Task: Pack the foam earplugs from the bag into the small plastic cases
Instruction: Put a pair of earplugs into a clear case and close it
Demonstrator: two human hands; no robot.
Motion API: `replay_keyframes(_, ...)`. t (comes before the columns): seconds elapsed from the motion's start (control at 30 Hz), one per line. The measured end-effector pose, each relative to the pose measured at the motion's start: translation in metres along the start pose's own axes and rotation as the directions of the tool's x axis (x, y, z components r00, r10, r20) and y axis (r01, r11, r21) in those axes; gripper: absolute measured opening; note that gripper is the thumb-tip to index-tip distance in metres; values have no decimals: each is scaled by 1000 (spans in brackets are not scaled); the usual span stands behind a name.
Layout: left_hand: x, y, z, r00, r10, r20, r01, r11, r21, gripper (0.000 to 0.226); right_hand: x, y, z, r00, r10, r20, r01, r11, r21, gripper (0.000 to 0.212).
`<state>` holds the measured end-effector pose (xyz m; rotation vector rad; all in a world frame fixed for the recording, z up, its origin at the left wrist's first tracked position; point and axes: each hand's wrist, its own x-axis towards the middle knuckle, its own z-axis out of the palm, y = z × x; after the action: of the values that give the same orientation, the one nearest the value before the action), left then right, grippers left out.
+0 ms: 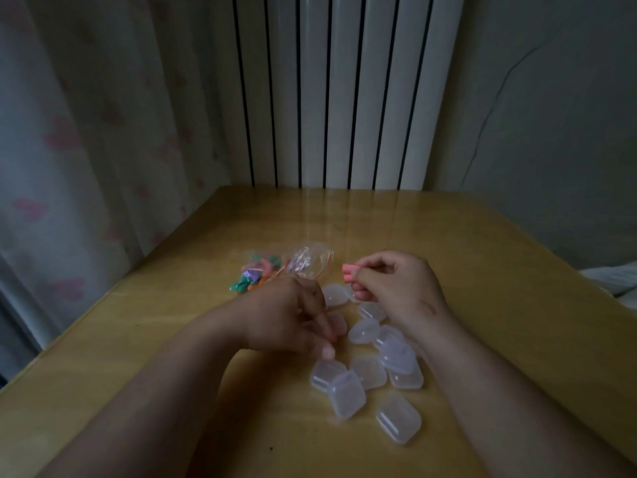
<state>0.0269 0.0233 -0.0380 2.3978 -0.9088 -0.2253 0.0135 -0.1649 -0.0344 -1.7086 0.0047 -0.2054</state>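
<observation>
1. Head view: right hand (396, 288) pinches pink earplugs (349, 272), raised above the desk (155, 339).
2. Left hand (286, 315) has its fingers curled down onto one case (339, 322); cannot tell if it grips.
3. Bag (303, 262) of coloured plugs lies beyond the left hand.
4. Clear cases (368, 370) are scattered between the forearms.

Small case (339, 324) mostly behind fingers (327, 351) of the left hand (286, 315); bagged earplugs (256, 276) a blur.

No text, label, brand or number can be read anywhere here.
</observation>
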Motion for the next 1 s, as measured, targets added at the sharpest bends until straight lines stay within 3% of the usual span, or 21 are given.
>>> replay_keyframes(0.13, -2, 5, 0, 986, 0, 168, -18, 994, 103, 37, -2, 0, 0, 1000, -22, 2, 22, 999, -29, 2)
replay_keyframes(0.33, -1, 7, 2, 977, 21, 211, -43, 994, 102, 30, -2, 1, 3, 1000, 0, -6, 0, 999, -46, 3)
replay_keyframes(0.57, 0, 4, 1, 999, -30, -40, 20, 972, -234, 31, -2, -3, 2, 999, 20, -33, -22, 998, -54, 6)
replay_keyframes(0.7, -1, -1, 3, 993, -75, -89, 13, 831, -556, 40, -1, -4, -2, 999, 45, -22, -46, 997, -64, 12)
replay_keyframes(0.93, -4, 4, 1, 969, -45, -242, -121, 769, -627, 21, -3, -6, -3, 997, 53, 64, -48, 996, -76, 23)
replay_keyframes(1.0, -3, 3, 1, 962, -74, -262, -124, 737, -664, 29, -4, -7, -2, 994, 68, 90, -59, 994, -94, 22)
